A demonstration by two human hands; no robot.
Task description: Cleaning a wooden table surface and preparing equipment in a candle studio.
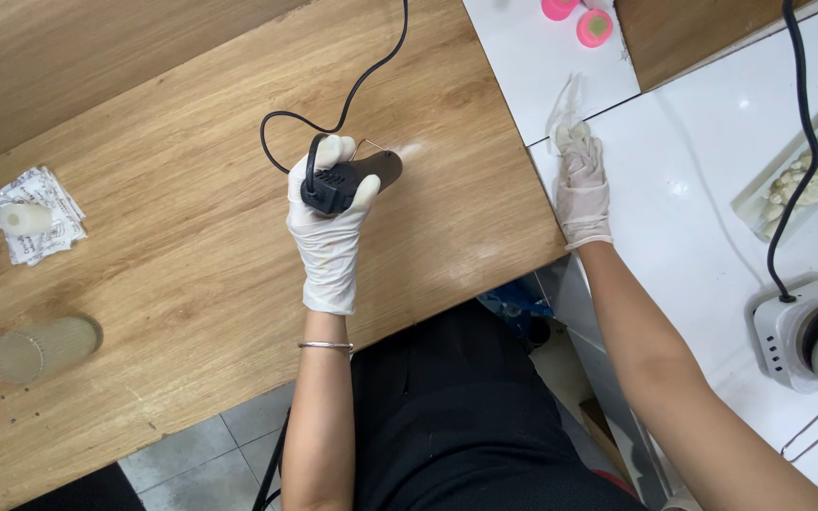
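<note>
The gloved left hand (326,222) gripped a black corded tool (347,180) above the middle of the wooden table (191,274), its thin metal tip pointing right. The gloved right hand (583,185) lay on the white table (702,189) with fingers pinching a scrap of clear plastic (567,102).

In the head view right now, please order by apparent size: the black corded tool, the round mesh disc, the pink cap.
1. black corded tool, in the left hand
2. round mesh disc, looks nearly alike, so unsure
3. pink cap, clearly smallest
</note>
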